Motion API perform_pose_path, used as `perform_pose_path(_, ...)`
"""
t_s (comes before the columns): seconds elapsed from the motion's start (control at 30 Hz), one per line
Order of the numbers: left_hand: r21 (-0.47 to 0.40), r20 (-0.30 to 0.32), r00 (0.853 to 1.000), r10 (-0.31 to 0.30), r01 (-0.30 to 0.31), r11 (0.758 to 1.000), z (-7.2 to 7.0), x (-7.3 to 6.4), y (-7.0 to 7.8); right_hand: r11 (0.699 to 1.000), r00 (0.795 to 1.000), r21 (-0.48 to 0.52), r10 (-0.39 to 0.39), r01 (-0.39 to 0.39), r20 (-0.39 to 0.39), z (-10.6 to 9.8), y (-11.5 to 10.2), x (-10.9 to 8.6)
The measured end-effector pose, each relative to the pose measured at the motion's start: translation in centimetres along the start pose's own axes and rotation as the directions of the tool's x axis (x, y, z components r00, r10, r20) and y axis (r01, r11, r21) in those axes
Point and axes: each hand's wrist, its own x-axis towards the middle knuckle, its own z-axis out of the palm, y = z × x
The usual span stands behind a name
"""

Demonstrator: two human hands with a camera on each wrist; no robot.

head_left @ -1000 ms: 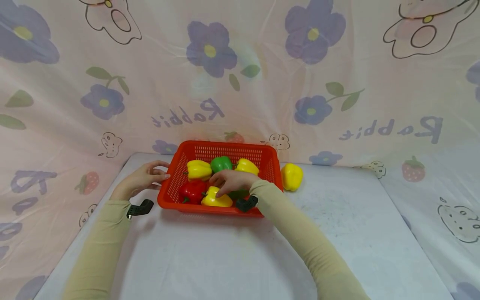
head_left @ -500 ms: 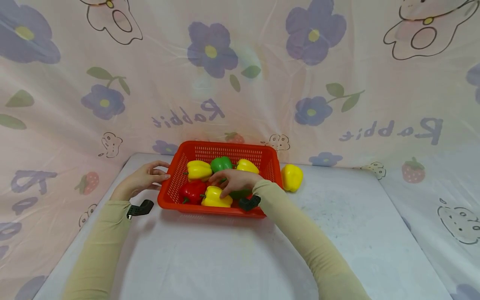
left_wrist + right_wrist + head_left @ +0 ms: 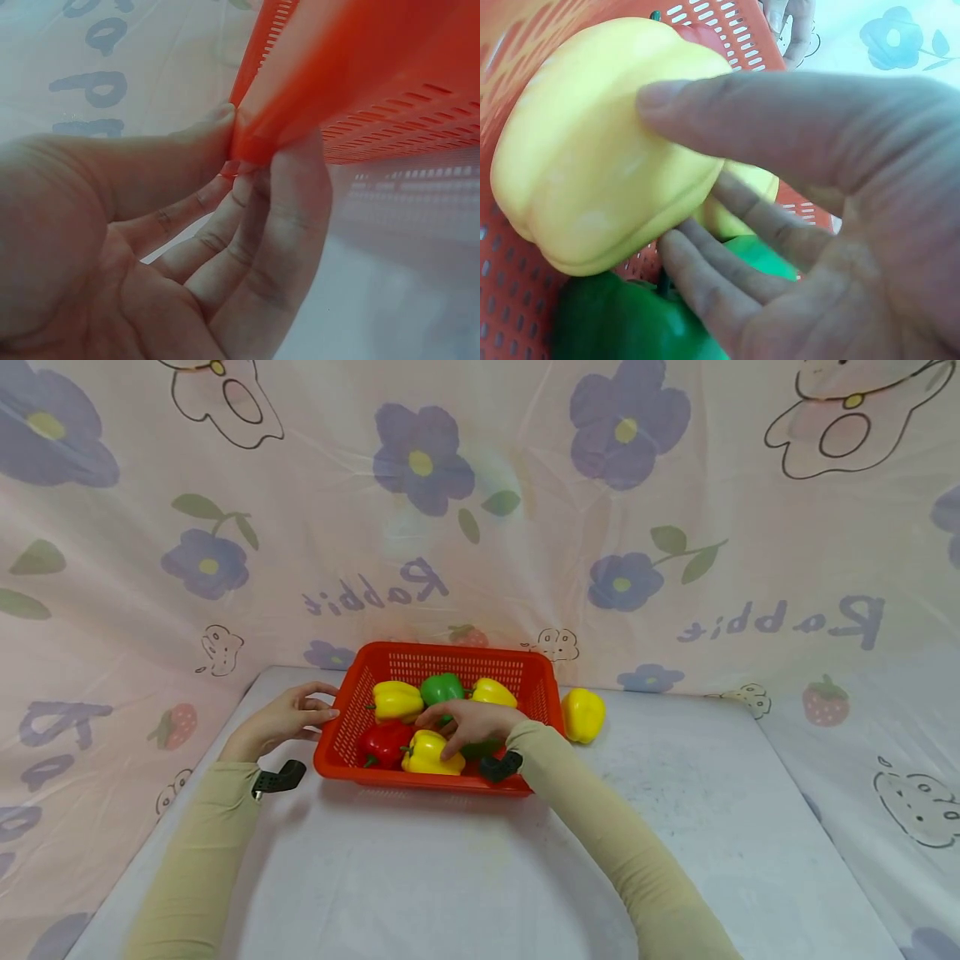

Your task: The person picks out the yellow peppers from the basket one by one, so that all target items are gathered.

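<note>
My left hand (image 3: pixel 281 718) grips the left rim of the red plastic basket (image 3: pixel 427 782); in the left wrist view the thumb lies on the rim (image 3: pixel 259 142) and the fingers are under it. Inside the basket, my right hand (image 3: pixel 480 721) holds a yellow bell pepper (image 3: pixel 427 758) at the front, thumb on one side and fingers on the other. Left of that pepper sits a red bell pepper (image 3: pixel 384 744). Below the fingers in the right wrist view is a green bell pepper (image 3: pixel 630 319), partly hidden by the hand in the head view.
Along the basket's back lie a yellow pepper (image 3: pixel 397 700), a green pepper (image 3: pixel 442 688) and another yellow one (image 3: pixel 494 692). Outside, against the right wall, a yellow pepper (image 3: pixel 583 715) stands on the white table (image 3: pixel 675 793). A patterned curtain (image 3: pixel 517 560) hangs behind.
My right hand has shifted slightly to the right, and the front yellow pepper has turned a little under it. The left hand stays on the basket rim.
</note>
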Motion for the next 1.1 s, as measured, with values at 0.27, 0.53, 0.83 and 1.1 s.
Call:
perform_pose_path(0.27, -0.003, -0.009, 1.0, -0.018, 0.018, 1.0, -0.03, 0.09, 0.03, 0.999, 1.0, -0.036, 0.019, -0.018, 0.009, -0.16, 0.0, -0.06)
perform_pose_path(0.53, 0.006, -0.008, 1.0, -0.011, 0.011, 1.0, 0.06, 0.09, 0.06, 0.999, 1.0, -0.04, 0.026, -0.026, 0.006, -0.1, 0.09, -0.36)
perform_pose_path(0.83, 0.004, -0.004, 1.0, -0.003, 0.003, 1.0, 0.01, -0.01, 0.15, 0.996, 0.999, -0.075, -0.04, 0.039, -0.006, -0.04, 0.2, -0.34)
perform_pose_path(1.1, 0.011, -0.003, 1.0, -0.001, 0.001, 1.0, 0.06, -0.12, 0.2, 0.997, 0.998, -0.067, -0.052, 0.05, -0.026, -0.07, -0.03, -0.69)
